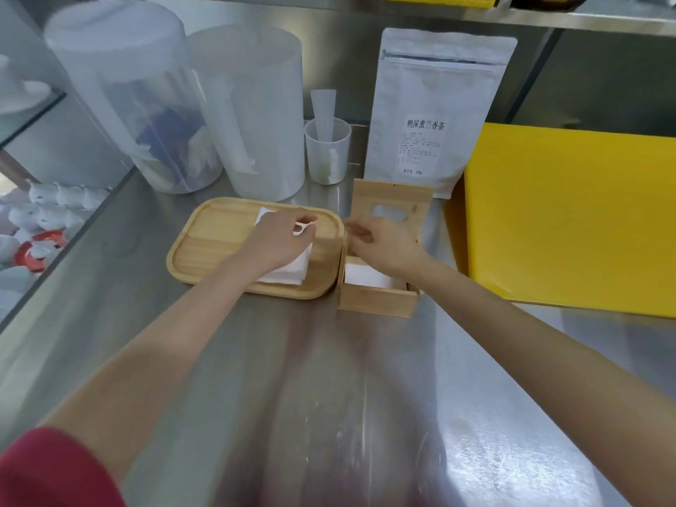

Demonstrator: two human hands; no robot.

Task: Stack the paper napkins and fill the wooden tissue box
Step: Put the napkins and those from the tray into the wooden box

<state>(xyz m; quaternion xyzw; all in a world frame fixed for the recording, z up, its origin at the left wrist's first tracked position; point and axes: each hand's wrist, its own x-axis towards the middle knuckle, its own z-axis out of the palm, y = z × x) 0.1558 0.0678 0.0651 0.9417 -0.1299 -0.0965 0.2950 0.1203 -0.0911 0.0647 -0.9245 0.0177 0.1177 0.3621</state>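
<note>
A wooden tray (205, 243) lies on the steel counter with a stack of white paper napkins (289, 274) on its right half. My left hand (281, 237) rests over that stack, fingertips pinching the edge of the top napkin. Right of the tray stands the wooden tissue box (376, 301), open, with white napkins (365, 278) inside. Its lid (391, 199), with a cut-out slot, stands upright at the back. My right hand (384, 243) hovers over the box, fingers loosely curled and holding nothing.
Two large translucent plastic containers (256, 115) and a small measuring cup (327, 151) stand behind the tray. A white tea pouch (435, 115) is behind the box. A yellow cutting board (570, 217) lies to the right. A glass case edge runs along the left.
</note>
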